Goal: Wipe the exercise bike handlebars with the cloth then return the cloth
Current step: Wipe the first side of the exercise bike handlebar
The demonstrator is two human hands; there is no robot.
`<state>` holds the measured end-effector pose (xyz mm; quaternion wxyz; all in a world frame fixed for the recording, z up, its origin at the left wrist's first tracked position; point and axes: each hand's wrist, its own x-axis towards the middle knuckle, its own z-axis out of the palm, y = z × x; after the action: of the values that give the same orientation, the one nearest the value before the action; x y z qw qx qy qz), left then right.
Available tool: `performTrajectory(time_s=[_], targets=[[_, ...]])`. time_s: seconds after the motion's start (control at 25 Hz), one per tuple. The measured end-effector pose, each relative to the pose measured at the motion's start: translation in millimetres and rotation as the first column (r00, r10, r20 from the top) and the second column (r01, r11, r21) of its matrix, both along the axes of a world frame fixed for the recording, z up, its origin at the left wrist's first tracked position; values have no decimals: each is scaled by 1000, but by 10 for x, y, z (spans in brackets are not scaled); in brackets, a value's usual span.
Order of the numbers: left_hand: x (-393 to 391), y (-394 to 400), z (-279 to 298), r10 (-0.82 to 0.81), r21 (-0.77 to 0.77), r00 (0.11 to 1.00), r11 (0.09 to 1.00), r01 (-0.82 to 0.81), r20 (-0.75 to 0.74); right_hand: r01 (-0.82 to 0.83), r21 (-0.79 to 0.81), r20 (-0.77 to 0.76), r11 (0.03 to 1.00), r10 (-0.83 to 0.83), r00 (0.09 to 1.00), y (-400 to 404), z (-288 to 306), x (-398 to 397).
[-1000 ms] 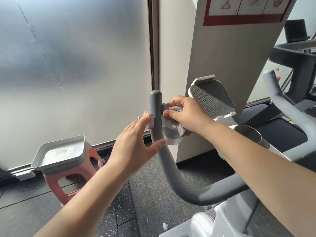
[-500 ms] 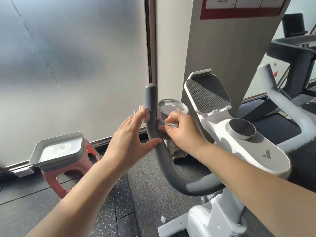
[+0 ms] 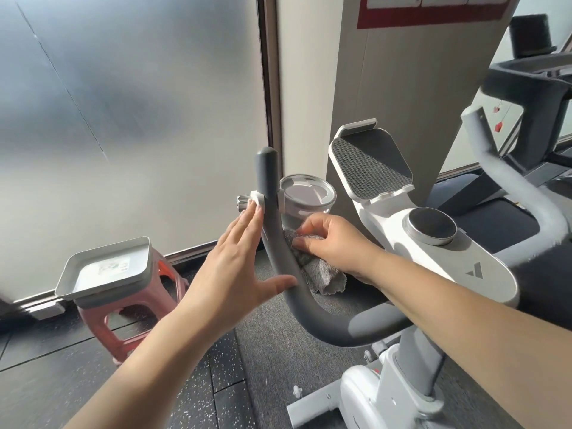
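A person stands at a white exercise bike (image 3: 433, 267) and leans over its front. The curved dark grey handlebar (image 3: 278, 252) on the left side rises up and ends in a rounded tip. The left hand (image 3: 235, 267) lies flat and open against the outer side of this bar, with the fingers straight and pointing up and the thumb touching the bar lower down; it holds nothing. The right hand (image 3: 334, 243) is on the inner side of the same bar. Its fingers are curled and pinched tight on a fuzzy grey cloth (image 3: 315, 267), pressing it against the bar. The loose end of the cloth hangs down below the hand. Just behind the bar sits a round clear cup holder (image 3: 306, 196) clipped to it with a white clamp. To the right of that, a white tablet stand with a dark mesh face (image 3: 371, 164) tilts up, and near it is a round silver knob (image 3: 430, 226) on the white body. The other handlebar (image 3: 507, 181) curves up far on the right and looks blurry. Down on the dark floor to the left, a pink plastic stool (image 3: 123, 320) holds a square grey tray (image 3: 108, 267) near the frosted glass wall (image 3: 123, 103).
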<state>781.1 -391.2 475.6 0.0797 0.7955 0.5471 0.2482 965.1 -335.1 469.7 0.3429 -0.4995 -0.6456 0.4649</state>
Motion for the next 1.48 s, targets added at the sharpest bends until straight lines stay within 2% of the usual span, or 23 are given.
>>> performTrajectory(time_s=[0.12,0.2,0.28,0.4,0.48,0.56,0.72,0.84,0.92,1.04,1.2,1.36,1.48], targets=[[59,-126,-42,17,9,1000,1000,-17,2,-222,-66,81,973,227,971,-167,4,253],[109,-208,-80,16,13,1000,1000,-16,4,-295,-141,142,945,314,939,-213,15,350],[164,-271,-85,15,16,1000,1000,-14,-12,-256,-123,160,959,274,948,-180,0,340],[208,-340,-46,28,16,998,1000,-27,-63,-132,-4,147,991,132,980,-136,-14,238],[250,-413,-23,35,19,995,999,-33,-89,-223,-31,165,974,225,960,-171,10,294],[315,-500,-21,45,12,994,999,-44,-96,-359,-99,220,928,372,902,-269,40,396],[438,-611,-44,92,3,994,996,-92,-60,-479,-150,266,865,502,823,-374,92,529],[546,-678,-56,109,9,991,994,-109,-73,-567,-212,434,796,596,676,-296,227,645],[625,-724,-77,126,12,989,992,-125,-84,-574,-179,514,799,574,638,-297,267,622],[694,-756,-103,163,-3,985,987,-163,-50,-568,-99,505,817,534,678,-367,216,536],[732,-782,-108,186,-21,982,982,-187,-30,-615,-174,571,769,587,574,-336,280,710],[748,-782,-107,204,-28,978,978,-205,-36,-595,-153,750,789,484,450,-262,310,1000],[759,-775,-108,214,-36,977,976,-215,-27,-560,-136,817,817,412,403,-263,307,1105]])
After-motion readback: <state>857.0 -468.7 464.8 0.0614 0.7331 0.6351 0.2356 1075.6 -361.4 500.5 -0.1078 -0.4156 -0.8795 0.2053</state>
